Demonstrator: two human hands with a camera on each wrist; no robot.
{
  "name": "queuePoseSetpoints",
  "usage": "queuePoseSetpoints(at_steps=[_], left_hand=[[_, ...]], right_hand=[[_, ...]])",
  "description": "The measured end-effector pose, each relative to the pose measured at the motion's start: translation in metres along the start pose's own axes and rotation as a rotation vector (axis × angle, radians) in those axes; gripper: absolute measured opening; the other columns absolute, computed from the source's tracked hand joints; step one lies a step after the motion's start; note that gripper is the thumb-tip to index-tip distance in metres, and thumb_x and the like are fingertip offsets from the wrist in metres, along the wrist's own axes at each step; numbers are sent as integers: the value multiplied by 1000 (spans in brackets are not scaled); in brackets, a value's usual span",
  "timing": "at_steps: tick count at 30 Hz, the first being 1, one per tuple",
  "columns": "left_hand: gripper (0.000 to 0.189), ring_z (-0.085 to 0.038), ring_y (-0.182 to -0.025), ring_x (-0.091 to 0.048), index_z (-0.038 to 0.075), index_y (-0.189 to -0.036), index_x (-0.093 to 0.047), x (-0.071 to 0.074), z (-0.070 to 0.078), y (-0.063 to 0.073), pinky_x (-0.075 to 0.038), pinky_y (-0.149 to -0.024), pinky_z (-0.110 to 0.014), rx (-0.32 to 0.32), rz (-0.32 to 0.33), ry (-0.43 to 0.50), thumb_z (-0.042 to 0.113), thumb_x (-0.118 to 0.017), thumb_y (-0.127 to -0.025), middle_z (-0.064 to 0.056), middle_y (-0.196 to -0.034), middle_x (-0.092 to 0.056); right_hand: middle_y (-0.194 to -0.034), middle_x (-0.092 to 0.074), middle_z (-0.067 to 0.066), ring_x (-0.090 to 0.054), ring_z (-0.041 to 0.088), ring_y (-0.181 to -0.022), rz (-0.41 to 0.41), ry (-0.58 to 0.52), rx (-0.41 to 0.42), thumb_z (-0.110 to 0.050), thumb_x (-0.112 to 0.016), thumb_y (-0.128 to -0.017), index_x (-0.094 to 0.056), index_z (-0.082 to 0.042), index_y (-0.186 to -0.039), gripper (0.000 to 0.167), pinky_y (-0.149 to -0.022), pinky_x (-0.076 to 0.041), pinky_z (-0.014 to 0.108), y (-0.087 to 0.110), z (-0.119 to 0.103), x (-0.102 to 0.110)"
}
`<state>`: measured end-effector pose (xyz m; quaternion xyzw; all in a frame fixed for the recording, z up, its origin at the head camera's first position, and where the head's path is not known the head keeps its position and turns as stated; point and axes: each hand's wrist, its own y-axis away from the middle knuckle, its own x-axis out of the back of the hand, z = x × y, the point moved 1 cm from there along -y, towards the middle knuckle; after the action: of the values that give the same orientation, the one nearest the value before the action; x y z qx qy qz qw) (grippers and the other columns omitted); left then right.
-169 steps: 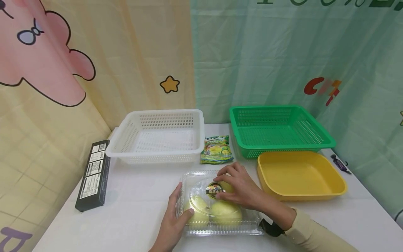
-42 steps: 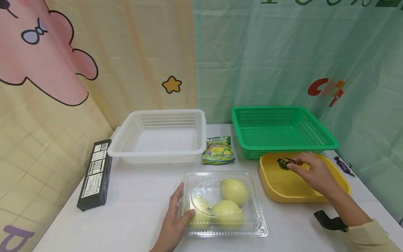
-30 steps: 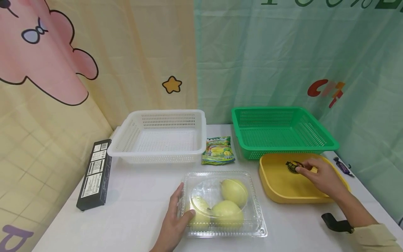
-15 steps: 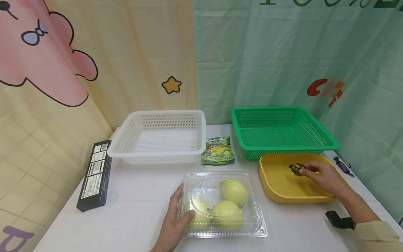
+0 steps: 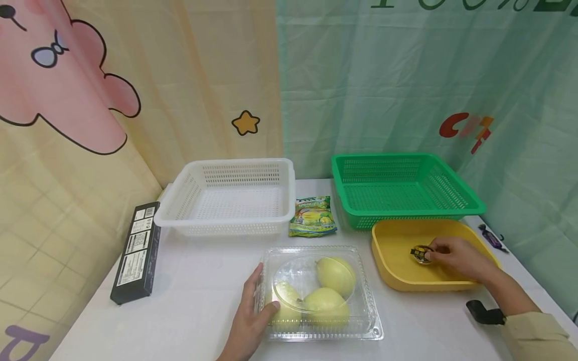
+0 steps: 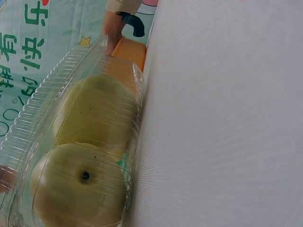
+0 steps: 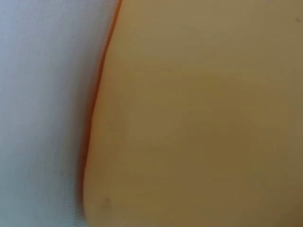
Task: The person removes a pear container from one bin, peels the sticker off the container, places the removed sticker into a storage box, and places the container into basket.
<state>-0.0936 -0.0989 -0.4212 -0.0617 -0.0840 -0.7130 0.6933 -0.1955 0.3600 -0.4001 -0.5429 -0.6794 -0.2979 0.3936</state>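
A clear plastic clamshell box (image 5: 361, 321) holds several pale yellow-green round fruits (image 5: 326, 306). My left hand (image 5: 247, 316) grips its left side, thumb over the lid's edge. The left wrist view shows the fruits (image 6: 78, 184) through the box wall. My right hand (image 5: 458, 256) pinches a round black-and-gold sticker (image 5: 420, 253) between thumb and fingers, over the inside of the yellow tub (image 5: 393, 281). Whether the sticker touches the tub floor, I cannot tell. The right wrist view has only the yellow tub wall (image 7: 199, 118) close up, the fingers out of sight.
A white basket (image 5: 226, 225) and a green basket (image 5: 406, 213) stand at the back. Between them lies a green snack packet (image 5: 312, 216). A long black box (image 5: 135, 250) sits at the left, and a purple-wrapped candy (image 5: 493, 238) lies right of the tub.
The sticker has come off the lid, and my right hand has carried it right, over the yellow tub. In the last second it moved slightly within the tub. My left hand stays on the box.
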Motion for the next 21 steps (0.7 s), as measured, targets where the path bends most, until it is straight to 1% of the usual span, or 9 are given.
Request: queuePoseSetpoints(at_steps=[2,5,13,21], left_hand=[[77,-44,-144,-12,37,-148,-20,0,0,0,-11,-105,-73,-2,4,-1,22,-61,-84,-12,-157,-21],[77,-44,-144,-13,37,-148,-20,0,0,1,-12,-105,-73,-5,7,-4,22,-60,-85,-12,-157,-21],[77,-44,-144,-13,36,-148,-20,0,-1,1,-13,-105,-73,-5,4,3,21,-60,-85,-13,-156,-22],[76,-46,-143,-13,36,-148,-19,0,-1,1,-13,-104,-74,-5,3,-5,23,-60,-85,-14,-156,-21]], right_hand=[[-74,-53,-1,-41,0,-65,-29,0,4,-23,-64,-89,-62,-11,-82,14,-54,-33,20,0,-1,-1],[-73,-51,-2,-40,0,-65,-52,11,-1,-23,-63,-89,-60,-11,-82,15,-54,-32,20,0,-1,-3],[-73,-51,-4,-40,-1,-66,-73,70,16,-24,-65,-88,-61,-12,-84,14,-55,-32,20,-4,3,-6],[-73,-52,-4,-41,0,-66,-86,82,43,-23,-65,-87,-62,-13,-85,10,-57,-33,19,-10,8,-5]])
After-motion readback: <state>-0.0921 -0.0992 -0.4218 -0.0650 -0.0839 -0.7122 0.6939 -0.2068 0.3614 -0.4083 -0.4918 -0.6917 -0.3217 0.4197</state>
